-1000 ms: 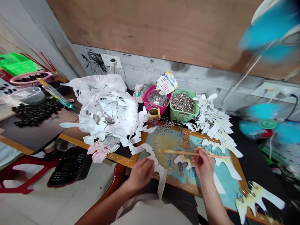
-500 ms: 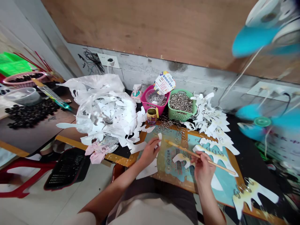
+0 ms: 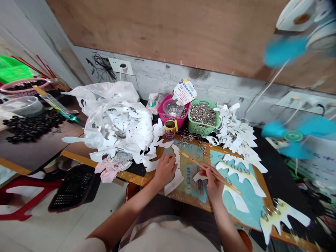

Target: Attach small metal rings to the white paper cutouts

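Note:
My left hand (image 3: 165,169) presses a white paper cut-out (image 3: 175,175) down on the teal and orange board (image 3: 246,206), fingers curled over its edge. My right hand (image 3: 214,180) is closed round a long wooden stick (image 3: 208,171) that points up and left towards the left hand, its tip just above the cut-out. Another small white cut-out (image 3: 197,176) lies between the two hands. More white cut-outs (image 3: 243,176) lie on the board to the right.
A plastic bag full of white cut-outs (image 3: 118,126) fills the left of the table. Behind the board stand a small pot (image 3: 170,130), a pink basket (image 3: 172,112) and a green basket (image 3: 203,118) of metal rings. Fans (image 3: 291,138) spin at right. A black basket (image 3: 75,187) sits on the floor.
My left hand moved the white cut-out from the near edge up onto the board and now presses it there. My right hand swung the stick's tip left and up, towards the cut-out.

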`<state>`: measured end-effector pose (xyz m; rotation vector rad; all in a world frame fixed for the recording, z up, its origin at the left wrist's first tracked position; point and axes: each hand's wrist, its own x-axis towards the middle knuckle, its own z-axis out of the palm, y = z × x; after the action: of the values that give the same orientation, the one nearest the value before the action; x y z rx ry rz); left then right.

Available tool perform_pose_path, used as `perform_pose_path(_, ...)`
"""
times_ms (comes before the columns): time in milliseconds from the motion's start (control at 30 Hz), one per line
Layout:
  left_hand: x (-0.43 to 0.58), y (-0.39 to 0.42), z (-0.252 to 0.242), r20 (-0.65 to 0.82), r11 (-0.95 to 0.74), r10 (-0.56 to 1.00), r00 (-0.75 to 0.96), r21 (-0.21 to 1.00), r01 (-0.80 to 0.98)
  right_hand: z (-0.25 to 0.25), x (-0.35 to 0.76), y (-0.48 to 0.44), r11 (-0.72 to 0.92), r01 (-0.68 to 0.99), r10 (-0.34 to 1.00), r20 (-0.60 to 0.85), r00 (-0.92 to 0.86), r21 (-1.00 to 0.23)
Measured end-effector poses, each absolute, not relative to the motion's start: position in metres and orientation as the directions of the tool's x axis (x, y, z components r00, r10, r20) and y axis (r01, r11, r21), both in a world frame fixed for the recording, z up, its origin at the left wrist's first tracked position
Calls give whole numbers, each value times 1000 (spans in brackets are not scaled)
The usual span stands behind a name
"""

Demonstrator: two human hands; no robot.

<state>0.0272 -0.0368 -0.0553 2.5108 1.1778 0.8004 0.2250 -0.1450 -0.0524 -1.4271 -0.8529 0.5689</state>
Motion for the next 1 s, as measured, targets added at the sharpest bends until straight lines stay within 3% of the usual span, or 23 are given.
perform_pose_path(200, -3, -78, -53, 277, -763, 613, 740, 451, 464, -44, 216, -134, 183, 499, 855, 387, 344, -847)
perform_pose_path(433, -15, -100, -68, 218, -780, 589, 778, 407, 476, -42, 196, -146, 274, 774, 835, 541, 104, -571)
perform_pose_path(567, -11, -98, -67, 230, -765, 607, 760, 427, 482, -50, 188, -160, 306, 809, 841, 540, 17, -501)
perform_pose_path(733, -11, -97, -69, 220, -755, 605, 765, 461, 465, -58, 188, -175, 337, 793, 848, 530, -21, -508)
perform_pose_path(1000, -10, -95, -67, 236, -795, 579, 780, 373, 478, -55, 187, -197, 408, 745, 878, 452, -161, -527)
